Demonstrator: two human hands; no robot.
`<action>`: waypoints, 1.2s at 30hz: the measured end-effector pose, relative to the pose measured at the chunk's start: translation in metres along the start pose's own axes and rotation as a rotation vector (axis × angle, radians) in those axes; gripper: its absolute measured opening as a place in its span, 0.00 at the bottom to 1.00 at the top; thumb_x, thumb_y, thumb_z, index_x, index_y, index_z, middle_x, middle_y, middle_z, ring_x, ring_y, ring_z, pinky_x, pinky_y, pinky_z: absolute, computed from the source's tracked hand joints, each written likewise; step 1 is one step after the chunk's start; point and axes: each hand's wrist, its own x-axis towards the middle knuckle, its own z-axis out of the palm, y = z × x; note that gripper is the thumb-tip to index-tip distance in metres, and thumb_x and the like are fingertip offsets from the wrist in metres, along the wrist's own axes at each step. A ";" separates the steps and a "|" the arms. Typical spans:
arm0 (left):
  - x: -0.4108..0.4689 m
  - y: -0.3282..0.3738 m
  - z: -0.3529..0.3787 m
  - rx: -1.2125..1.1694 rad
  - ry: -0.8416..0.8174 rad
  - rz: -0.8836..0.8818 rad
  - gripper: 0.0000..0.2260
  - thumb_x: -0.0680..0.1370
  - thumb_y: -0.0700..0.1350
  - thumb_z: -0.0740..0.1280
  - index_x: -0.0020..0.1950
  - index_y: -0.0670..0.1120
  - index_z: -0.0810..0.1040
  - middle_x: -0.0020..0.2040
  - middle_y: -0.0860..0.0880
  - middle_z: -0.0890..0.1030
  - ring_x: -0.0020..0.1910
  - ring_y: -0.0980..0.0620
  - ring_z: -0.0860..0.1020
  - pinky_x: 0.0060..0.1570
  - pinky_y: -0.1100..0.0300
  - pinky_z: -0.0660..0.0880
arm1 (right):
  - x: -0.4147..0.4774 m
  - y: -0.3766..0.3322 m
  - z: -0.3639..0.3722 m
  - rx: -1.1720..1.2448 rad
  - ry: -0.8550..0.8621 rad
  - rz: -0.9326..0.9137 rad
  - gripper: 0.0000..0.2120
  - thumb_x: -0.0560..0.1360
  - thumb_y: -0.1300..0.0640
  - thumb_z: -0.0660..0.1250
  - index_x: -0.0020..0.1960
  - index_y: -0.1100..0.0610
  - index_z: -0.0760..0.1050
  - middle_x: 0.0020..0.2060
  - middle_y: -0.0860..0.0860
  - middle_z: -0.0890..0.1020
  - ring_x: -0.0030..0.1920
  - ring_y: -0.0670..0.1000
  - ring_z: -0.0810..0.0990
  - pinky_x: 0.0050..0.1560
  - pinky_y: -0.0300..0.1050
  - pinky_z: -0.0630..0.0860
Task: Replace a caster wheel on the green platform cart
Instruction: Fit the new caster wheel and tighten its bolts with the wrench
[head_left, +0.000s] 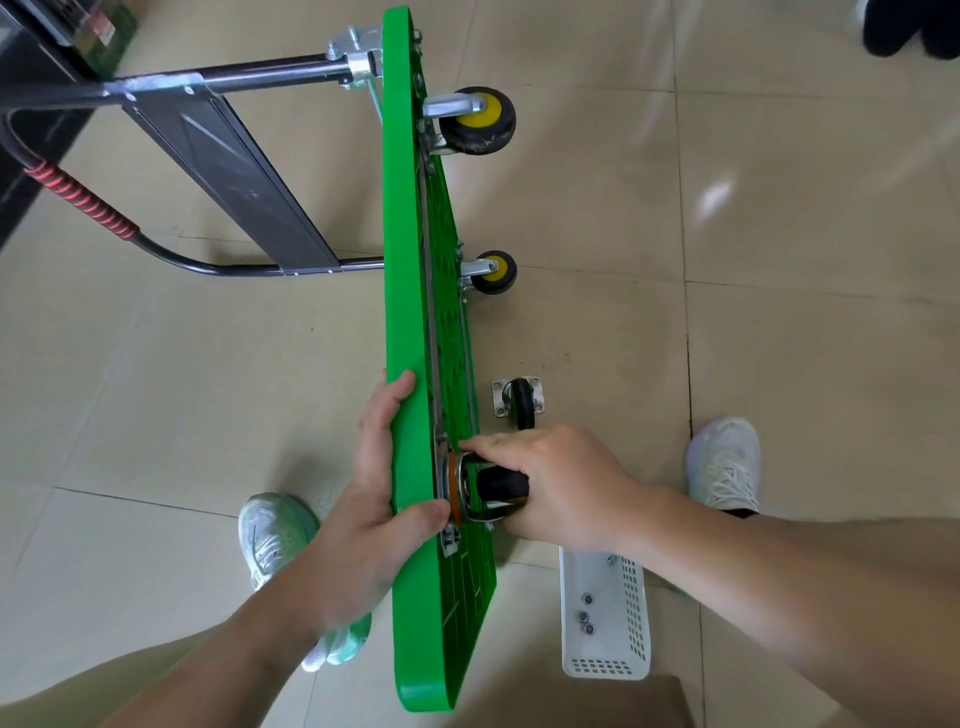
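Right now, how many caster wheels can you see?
4: an upper yellow wheel and a lower yellow wheel bolted at the green cart's far end; a black caster the right hand holds against its underside; a loose caster on the floor. Others may be hidden.

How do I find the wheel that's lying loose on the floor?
Look for the big green cart standing on its edge. On the floor beside it, just past the right hand, lies a wheel. It is joined to nothing, its square silver plate bare, unlike the yellow-centred wheels on the cart.
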 end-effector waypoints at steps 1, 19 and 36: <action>0.000 0.000 0.000 -0.007 0.005 -0.008 0.42 0.71 0.47 0.70 0.79 0.70 0.54 0.82 0.50 0.56 0.74 0.37 0.69 0.64 0.31 0.74 | -0.001 -0.002 0.000 -0.022 0.016 0.001 0.37 0.65 0.58 0.76 0.73 0.47 0.72 0.66 0.45 0.80 0.66 0.47 0.78 0.60 0.49 0.79; 0.000 -0.001 0.004 0.048 0.046 0.014 0.42 0.70 0.48 0.69 0.79 0.68 0.54 0.81 0.51 0.59 0.77 0.38 0.66 0.71 0.31 0.67 | -0.002 -0.002 -0.005 -0.055 -0.024 -0.007 0.38 0.66 0.56 0.75 0.75 0.46 0.69 0.67 0.44 0.79 0.63 0.47 0.78 0.62 0.44 0.72; -0.001 -0.001 0.002 0.070 0.055 0.028 0.41 0.72 0.49 0.71 0.81 0.65 0.56 0.82 0.52 0.60 0.80 0.42 0.62 0.75 0.33 0.62 | -0.015 -0.003 -0.012 -0.072 -0.067 0.005 0.48 0.69 0.42 0.74 0.82 0.48 0.54 0.72 0.45 0.73 0.71 0.45 0.71 0.70 0.55 0.69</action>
